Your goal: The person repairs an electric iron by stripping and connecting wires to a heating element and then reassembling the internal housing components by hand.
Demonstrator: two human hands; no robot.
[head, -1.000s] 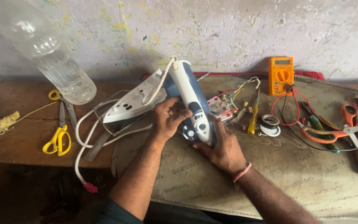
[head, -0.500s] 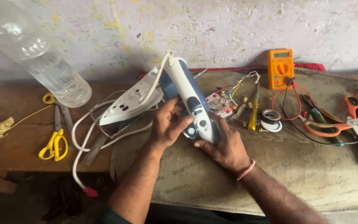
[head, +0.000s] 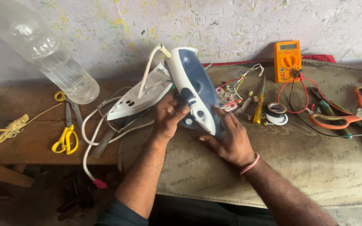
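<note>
- The blue and white steam iron housing [head: 193, 90] stands tilted on the workbench mat [head: 315, 167], its pointed end up toward the wall, held between both hands.
- The left hand [head: 168, 119] grasps the housing from its left side, thumb laid across the handle near the round dial.
- The right hand [head: 230, 140] clasps the lower right edge of the housing, fingers spread along it (a pink band sits at that wrist).
- The white soleplate cover [head: 137, 98] lies just beside the housing on its left, with the white power cord [head: 89, 138] looping off the bench edge to a red tip.
- Loose coloured wires [head: 233, 90] spill out to the right of the housing, near a yellow-handled screwdriver [head: 258, 106] and a roll of tape [head: 276, 111].
- An orange multimeter [head: 287, 60] leans by the wall; orange-handled scissors [head: 348, 117] lie at the far right.
- Yellow-handled scissors [head: 66, 136] and a clear plastic bottle [head: 47, 52] sit at the left.
</note>
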